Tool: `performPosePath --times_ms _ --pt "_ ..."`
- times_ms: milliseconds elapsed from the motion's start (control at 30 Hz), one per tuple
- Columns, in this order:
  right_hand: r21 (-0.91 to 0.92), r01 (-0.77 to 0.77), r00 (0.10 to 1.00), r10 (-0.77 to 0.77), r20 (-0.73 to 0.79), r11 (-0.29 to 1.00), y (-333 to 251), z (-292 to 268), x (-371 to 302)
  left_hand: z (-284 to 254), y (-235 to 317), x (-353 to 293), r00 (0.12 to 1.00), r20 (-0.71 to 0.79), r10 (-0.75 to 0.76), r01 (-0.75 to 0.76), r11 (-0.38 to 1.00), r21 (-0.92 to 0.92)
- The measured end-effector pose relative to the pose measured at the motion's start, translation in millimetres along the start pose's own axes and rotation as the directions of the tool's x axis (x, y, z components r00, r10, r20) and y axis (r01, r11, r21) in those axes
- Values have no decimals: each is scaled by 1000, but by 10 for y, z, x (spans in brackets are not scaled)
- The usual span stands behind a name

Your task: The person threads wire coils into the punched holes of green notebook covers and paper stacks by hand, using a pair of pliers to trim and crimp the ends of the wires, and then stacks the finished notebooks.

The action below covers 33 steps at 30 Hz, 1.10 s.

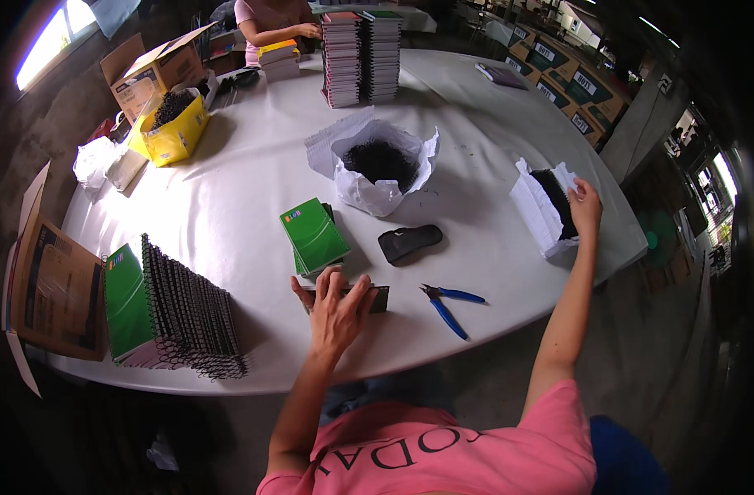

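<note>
My left hand (335, 312) is closed over a small dark-green notebook (379, 299), mostly hidden under the palm and fingers. Just beyond it lies a short stack of green-covered notebooks (315, 235), slightly fanned. Out to the right, my right hand (587, 208) reaches to the rim of a white paper packet (532, 210) filled with black spiral binding coils (556, 202). The right fingertips are bent together at the packet's edge; whether they pinch a coil or the paper is too small to tell. Blue-handled cutting pliers (453, 308) rest opened between my arms.
A black case-like object (410, 243) lies near a crumpled paper wrap (377, 194) of black coils. At left stand coil-bound notebooks (187, 313) and a cardboard box (61, 285). A yellow bin (176, 136) and tall notebook stacks (342, 62) stand farther back, near another person (274, 21).
</note>
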State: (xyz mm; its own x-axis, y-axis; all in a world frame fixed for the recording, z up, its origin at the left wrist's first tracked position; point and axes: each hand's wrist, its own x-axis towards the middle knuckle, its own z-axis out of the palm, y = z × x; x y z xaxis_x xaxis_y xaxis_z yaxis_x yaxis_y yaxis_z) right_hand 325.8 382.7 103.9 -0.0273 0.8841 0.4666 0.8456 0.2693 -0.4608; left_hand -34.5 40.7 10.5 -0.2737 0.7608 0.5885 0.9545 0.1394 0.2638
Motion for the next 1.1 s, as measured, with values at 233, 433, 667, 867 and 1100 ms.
performPosePath --times_ms 233,433,667,867,1100 --pt "-212 -566 813 582 17 797 441 260 168 -45 -7 -254 998 -57 3 5 989 146" --pt "455 -531 847 449 284 715 1123 424 100 -90 30 -191 999 -27 -31 32 999 42" --pt "-30 43 996 -45 -73 999 241 303 -243 -169 86 -239 999 -7 -47 47 999 -21" --pt "-478 288 933 -355 -56 830 -1189 568 -1427 -236 101 -238 1000 -13 -27 27 999 -18" --pt "-593 232 967 -247 57 771 -972 557 -1272 -226 52 -269 999 -40 5 -7 999 -37"
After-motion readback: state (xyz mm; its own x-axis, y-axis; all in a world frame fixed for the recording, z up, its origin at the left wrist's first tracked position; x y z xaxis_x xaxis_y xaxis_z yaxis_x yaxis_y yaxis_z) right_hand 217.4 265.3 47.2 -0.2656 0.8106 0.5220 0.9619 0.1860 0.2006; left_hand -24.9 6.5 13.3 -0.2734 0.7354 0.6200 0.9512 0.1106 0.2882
